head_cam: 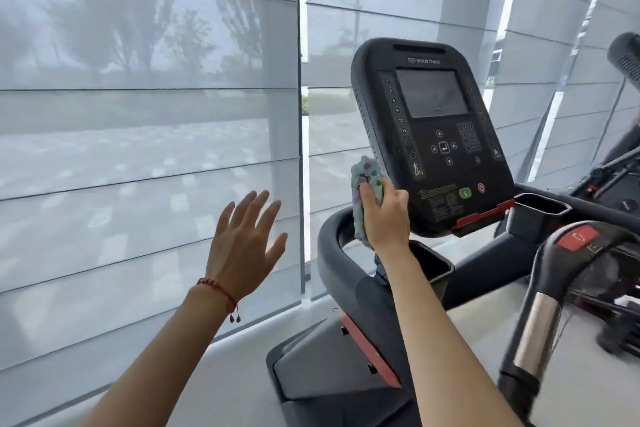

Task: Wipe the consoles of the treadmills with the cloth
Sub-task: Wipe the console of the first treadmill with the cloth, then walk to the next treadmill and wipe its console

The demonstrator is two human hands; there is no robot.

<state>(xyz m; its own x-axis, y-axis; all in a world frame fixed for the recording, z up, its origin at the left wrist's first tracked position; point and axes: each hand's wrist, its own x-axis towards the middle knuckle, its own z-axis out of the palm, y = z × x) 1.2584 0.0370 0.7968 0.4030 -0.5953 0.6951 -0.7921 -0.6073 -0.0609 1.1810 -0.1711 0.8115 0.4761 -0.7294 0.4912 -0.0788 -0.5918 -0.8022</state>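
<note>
fingers [372, 199] of the right hand [384, 218] are curling around a pale cloth [363, 184] with coloured dots, gripping it bunched and pressing it against the lower left edge of the treadmill console [429, 135]. part of the cloth is sticking up above the hand alongside the console's ribbed side, and part is hanging below it, toward the curved grey handrail [329, 246] that is looping under the console. left of the console, well apart from it, the left hand [242, 246] is hovering in front of the window blinds [138, 114] with its fingers [256, 208] spread wide and holding nothing; a red string bracelet [218, 291] is circling its wrist. on the console face, the dark screen [431, 94] is sitting above the round buttons, with a green button [465, 192] and a red button [481, 188] near the bottom. right of the console, a cup holder [540, 208] is opening upward
</note>
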